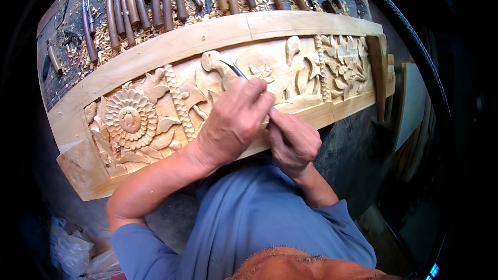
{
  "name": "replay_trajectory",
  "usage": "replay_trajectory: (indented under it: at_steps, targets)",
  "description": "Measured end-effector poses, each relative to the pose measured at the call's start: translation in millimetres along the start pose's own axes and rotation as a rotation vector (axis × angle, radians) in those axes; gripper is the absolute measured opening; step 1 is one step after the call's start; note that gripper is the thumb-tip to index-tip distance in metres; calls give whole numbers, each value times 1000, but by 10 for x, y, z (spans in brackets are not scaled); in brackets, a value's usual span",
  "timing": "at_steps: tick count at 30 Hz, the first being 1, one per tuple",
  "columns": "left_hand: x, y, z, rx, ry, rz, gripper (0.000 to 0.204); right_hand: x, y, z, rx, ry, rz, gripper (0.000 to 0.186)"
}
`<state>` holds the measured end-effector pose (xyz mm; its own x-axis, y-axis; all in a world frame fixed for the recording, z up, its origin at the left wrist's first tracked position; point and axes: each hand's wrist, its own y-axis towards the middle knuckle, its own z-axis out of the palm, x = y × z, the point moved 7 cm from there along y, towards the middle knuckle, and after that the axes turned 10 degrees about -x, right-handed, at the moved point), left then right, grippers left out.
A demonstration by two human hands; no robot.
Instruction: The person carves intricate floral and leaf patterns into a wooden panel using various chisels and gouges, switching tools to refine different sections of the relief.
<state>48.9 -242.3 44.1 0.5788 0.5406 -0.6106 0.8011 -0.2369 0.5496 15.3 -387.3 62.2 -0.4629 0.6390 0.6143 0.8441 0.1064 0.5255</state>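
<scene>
A long pale wooden panel [218, 30] lies across the bench, carved in relief with a round flower [129, 119], leaves and twisted-rope bands. Over its middle my left hand [233, 116] is closed around a carving chisel [238, 71], low on the tool near the metal blade. The blade points away from me, up and to the left, with its tip at a raised curved shape [211, 62]. My right hand [294, 142], nearer to me and farther right, is closed around the rear of the same chisel. Most of its handle is hidden by my fingers.
Behind the panel, several wooden-handled carving tools [167, 0] lie in a row on the dark bench [67, 78], among wood shavings [78, 52]. Boards [412, 103] lean beyond the panel's right end. A plastic bag [75, 249] is at the lower left. A dark cable [410, 33] arcs along the right.
</scene>
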Motion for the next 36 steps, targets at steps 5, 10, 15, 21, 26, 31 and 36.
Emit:
replay_trajectory:
  at_steps: [5,10,15,21,26,31,36]
  targets:
    - [-306,-11,-218,-87,-142,286,30,-339,-178,-302,-60,-25,216,33]
    - [-433,-151,-213,-64,-99,509,31,-563,-165,-382,-105,-14,396,33]
    - [-482,-197,-198,-24,-56,615,30,-514,-112,-279,-92,-65,153,35]
    - [-478,-181,-169,-11,-58,609,29,-445,-60,-218,-111,-140,2,38]
    - [-518,-229,-167,-36,-85,630,28,-444,-47,-216,-94,-135,8,39]
    - [-602,-342,-185,-19,-112,685,29,-480,-62,-218,-85,-143,16,38]
    - [-550,-335,-179,8,-143,603,31,-528,-182,-282,-73,-200,85,29]
